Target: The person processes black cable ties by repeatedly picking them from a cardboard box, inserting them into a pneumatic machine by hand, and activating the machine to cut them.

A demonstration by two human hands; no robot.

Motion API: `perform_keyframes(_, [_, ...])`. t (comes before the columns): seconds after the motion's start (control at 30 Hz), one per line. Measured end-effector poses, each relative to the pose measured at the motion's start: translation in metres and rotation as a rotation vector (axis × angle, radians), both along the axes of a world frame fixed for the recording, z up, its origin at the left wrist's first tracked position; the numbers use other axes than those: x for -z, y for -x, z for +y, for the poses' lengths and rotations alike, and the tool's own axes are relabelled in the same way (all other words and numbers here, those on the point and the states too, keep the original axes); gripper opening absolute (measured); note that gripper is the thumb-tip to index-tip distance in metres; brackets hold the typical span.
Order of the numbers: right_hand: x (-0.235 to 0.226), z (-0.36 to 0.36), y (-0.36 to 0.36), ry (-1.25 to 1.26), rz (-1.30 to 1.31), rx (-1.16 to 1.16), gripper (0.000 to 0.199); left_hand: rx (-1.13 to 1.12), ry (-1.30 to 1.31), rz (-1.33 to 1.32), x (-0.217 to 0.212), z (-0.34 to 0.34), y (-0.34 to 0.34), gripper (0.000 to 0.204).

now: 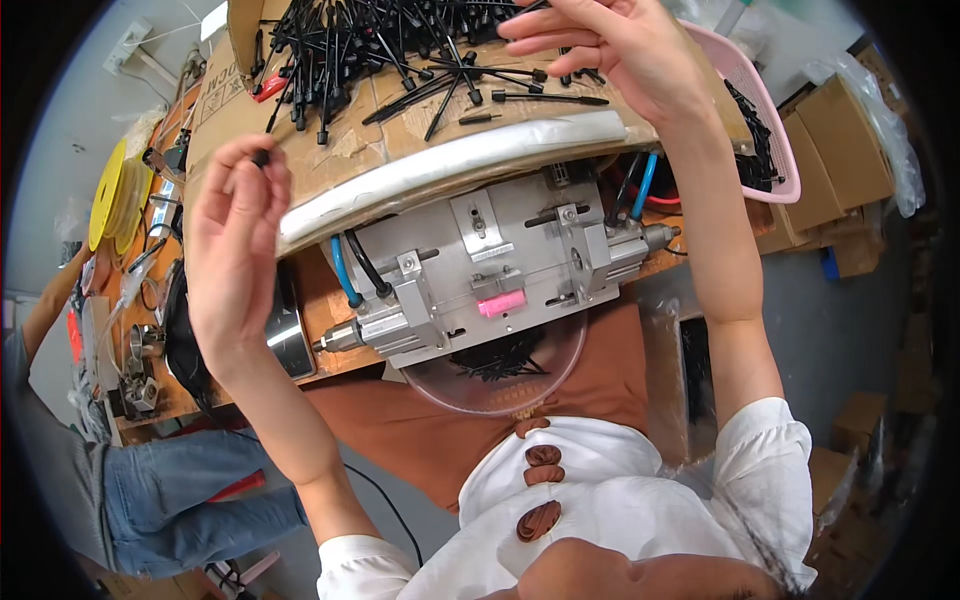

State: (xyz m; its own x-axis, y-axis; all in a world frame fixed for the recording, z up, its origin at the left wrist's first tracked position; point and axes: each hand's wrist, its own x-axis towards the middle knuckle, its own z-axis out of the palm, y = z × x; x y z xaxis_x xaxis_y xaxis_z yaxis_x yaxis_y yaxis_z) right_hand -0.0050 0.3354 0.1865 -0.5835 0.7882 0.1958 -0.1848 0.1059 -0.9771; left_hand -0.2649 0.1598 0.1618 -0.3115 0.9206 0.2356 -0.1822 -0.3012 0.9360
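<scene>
My left hand (240,215) is closed in a pinch, with the black end of a slim rod (261,157) between thumb and fingers. It is raised at the left end of a cardboard sheet (345,170), which bears a heap of slim black rods with small caps (350,60). My right hand (625,55) reaches over the heap's right side, fingers stretched out and apart. A dark rod shows by its fingertips at the upper edge; whether the hand touches it I cannot tell. Below the sheet sits a metal clamping fixture (440,235) with a small pink piece (501,303) at its middle.
A clear bowl (415,385) with black rods rests under the fixture, by my lap. At right stand a pink basket (787,165) of black parts and cardboard boxes (840,140). Left are a yellow spool (108,195), tools and another person in jeans (190,480).
</scene>
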Motion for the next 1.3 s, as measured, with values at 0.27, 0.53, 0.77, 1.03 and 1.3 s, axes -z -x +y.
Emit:
perform_keyframes(0.27, [0.032, -0.026, -0.05, -0.055, 0.342, -0.149, 0.087, -0.195, -0.028, 1.132, 0.08, -0.088, -0.114, 0.053])
perform_keyframes(0.53, [0.04, -0.075, -0.072, -0.011, 0.211, 0.267, 0.041, -0.146, 0.221, 1.307, 0.131, -0.083, -0.168, 0.073])
perform_keyframes(0.77, [0.051, -0.109, -0.054, -0.367, -0.002, 0.209, 0.029, -0.162, 0.223, 1.452, 0.129, -0.083, -0.167, 0.066])
perform_keyframes(1.03, [0.143, -0.188, -0.047, -0.843, -0.503, 0.184, 0.07, -0.346, 0.088, 1.419, 0.058, -0.04, -0.108, 0.058])
perform_keyframes(1.3, [0.165, -0.193, -0.023, -0.823, -0.526, 0.126, 0.069, -0.299, 0.208, 1.386, 0.029, 0.067, 0.014, 0.03])
